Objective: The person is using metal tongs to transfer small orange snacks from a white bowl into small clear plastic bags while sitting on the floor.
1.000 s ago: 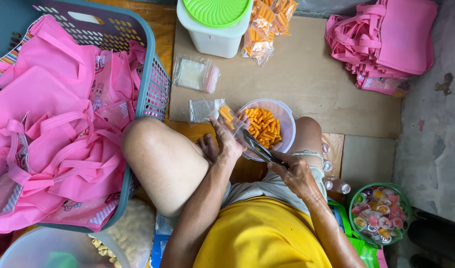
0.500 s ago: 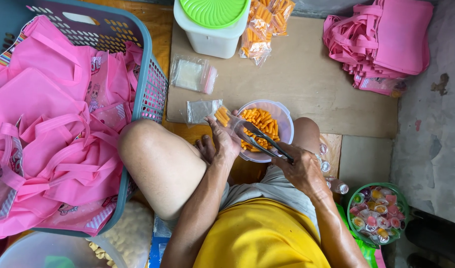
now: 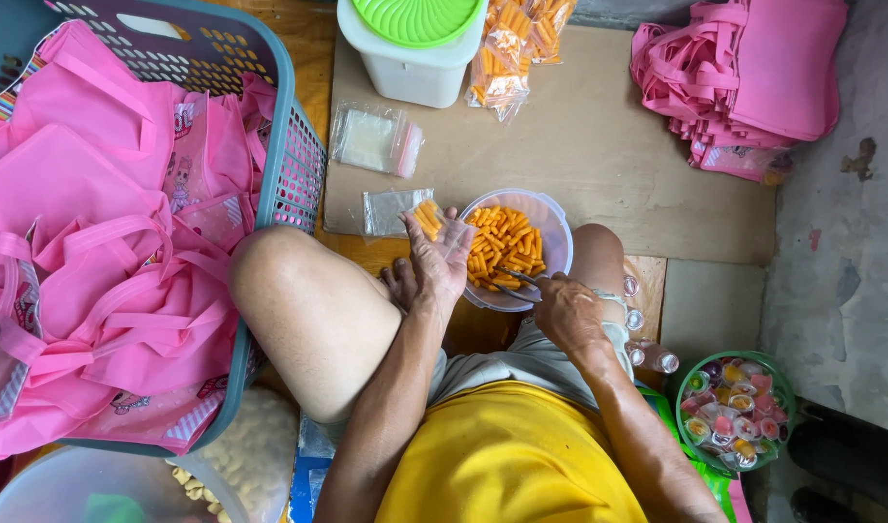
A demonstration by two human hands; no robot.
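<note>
I sit on the floor with a clear round bowl [image 3: 551,228] of orange stick snacks between my knees. My left hand [image 3: 434,257] holds a small clear plastic bag [image 3: 432,221] with a few orange sticks in it, just left of the bowl's rim. My right hand [image 3: 565,310] grips metal tongs [image 3: 510,281] whose tips reach into the snacks at the bowl's near side. A flat empty clear bag [image 3: 386,211] lies on the cardboard sheet [image 3: 618,165] beside the left hand.
A blue-grey basket [image 3: 289,126] full of pink fabric bags stands at left. A white bin with green lid [image 3: 415,44], filled snack bags [image 3: 512,48], a pack of clear bags [image 3: 371,140], a pink bag pile [image 3: 744,77] and a green basket of jelly cups [image 3: 734,412] surround me.
My right hand has lowered the tongs from above the bowl's near rim into the snacks. The left hand has kept the small bag beside the bowl.
</note>
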